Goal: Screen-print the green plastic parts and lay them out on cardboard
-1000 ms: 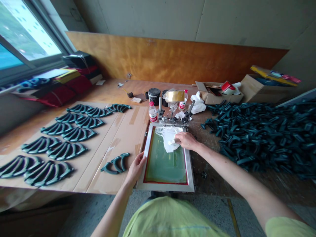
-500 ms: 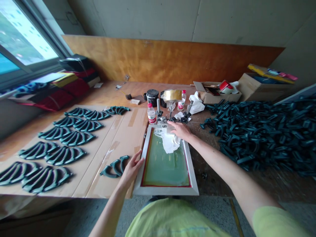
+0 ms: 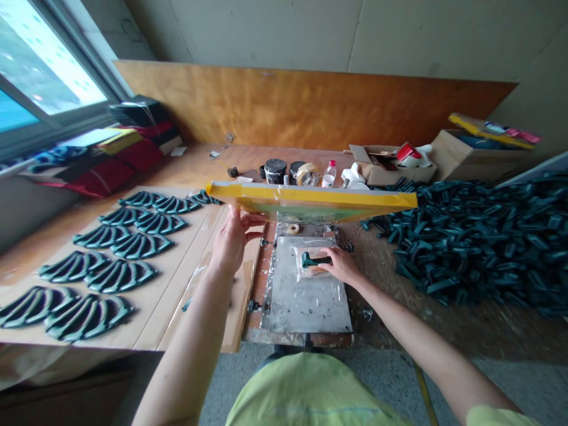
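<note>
A framed screen (image 3: pixel 310 198) with yellow tape along its edge is tilted up over the bench. My left hand (image 3: pixel 234 236) grips its left side from below. Under it lies a grey metal plate (image 3: pixel 306 307) with a fixture in clear film near its upper middle. A dark green curved part (image 3: pixel 310 260) rests on that fixture, and the closed fingers of my right hand (image 3: pixel 341 264) hold its right end. A roll of tape (image 3: pixel 293 228) sits at the plate's far end.
Rows of green parts (image 3: pixel 119 275) lie on cardboard (image 3: pixel 173 296) at the left. A large heap of green parts (image 3: pixel 479 242) covers the right. Behind the screen stand black tubs (image 3: pixel 275 171), a bottle (image 3: pixel 329 174) and an open box (image 3: pixel 399 171).
The screen has swung up from lying flat, raised with my left hand. My right hand has left the screen's far end and now holds a green part on the uncovered fixture.
</note>
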{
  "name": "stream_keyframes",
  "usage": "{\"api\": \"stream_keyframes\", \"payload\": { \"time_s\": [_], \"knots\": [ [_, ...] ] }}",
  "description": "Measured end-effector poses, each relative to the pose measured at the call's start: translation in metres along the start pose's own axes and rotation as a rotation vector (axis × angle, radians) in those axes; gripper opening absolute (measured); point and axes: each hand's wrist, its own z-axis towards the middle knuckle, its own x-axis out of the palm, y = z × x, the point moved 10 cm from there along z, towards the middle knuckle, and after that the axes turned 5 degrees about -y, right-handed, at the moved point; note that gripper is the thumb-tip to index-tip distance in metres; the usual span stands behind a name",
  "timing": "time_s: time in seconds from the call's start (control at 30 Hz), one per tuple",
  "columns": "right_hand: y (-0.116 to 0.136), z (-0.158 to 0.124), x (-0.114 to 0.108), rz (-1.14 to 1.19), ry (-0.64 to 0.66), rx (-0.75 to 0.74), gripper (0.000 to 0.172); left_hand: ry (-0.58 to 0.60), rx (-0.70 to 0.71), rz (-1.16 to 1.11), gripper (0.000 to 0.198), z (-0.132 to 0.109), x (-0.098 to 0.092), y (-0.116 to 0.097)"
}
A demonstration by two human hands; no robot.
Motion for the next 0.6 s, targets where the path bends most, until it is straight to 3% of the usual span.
{"api": "stream_keyframes", "payload": {
  "time_s": [0.07, 0.1, 0.13, 0.2, 0.27, 0.33, 0.4, 0.47, 0.53, 0.6],
  "knots": [
    [0.02, -0.005, 0.002, -0.01, 0.004, -0.022, 0.017, -0.076, -0.031, -0.028, 0.058, -0.012, -0.004, 0.022],
    [0.03, -0.007, -0.001, -0.011, -0.02, -0.011, 0.012, -0.072, -0.114, -0.023, 0.058, -0.025, -0.002, 0.045],
    [0.042, -0.011, -0.005, -0.007, -0.053, -0.004, 0.008, -0.05, -0.233, -0.01, 0.057, -0.041, 0.002, 0.074],
    [0.077, -0.023, -0.009, 0.01, -0.116, -0.056, 0.007, 0.124, -0.585, 0.037, 0.059, -0.089, 0.02, 0.144],
    [0.12, -0.037, 0.0, 0.04, -0.087, -0.243, 0.011, 0.128, -0.744, -0.017, 0.048, -0.126, 0.02, 0.187],
    [0.135, -0.051, 0.008, 0.087, -0.028, -0.401, 0.016, 0.031, -0.798, -0.062, 0.035, -0.143, -0.002, 0.212],
    [0.095, -0.055, -0.005, 0.1, -0.063, -0.331, 0.021, -0.117, -0.79, -0.041, 0.028, -0.142, -0.049, 0.224],
    [-0.001, -0.058, -0.041, 0.012, -0.204, 0.001, 0.024, -0.31, -0.733, 0.037, 0.028, -0.134, -0.12, 0.226],
    [-0.109, -0.08, -0.081, -0.194, -0.315, 0.369, 0.029, -0.508, -0.702, 0.182, 0.028, -0.132, -0.2, 0.224],
    [-0.2, -0.112, -0.102, -0.361, -0.261, 0.685, 0.034, -0.582, -0.645, 0.405, 0.032, -0.132, -0.261, 0.214]
  ]
}}
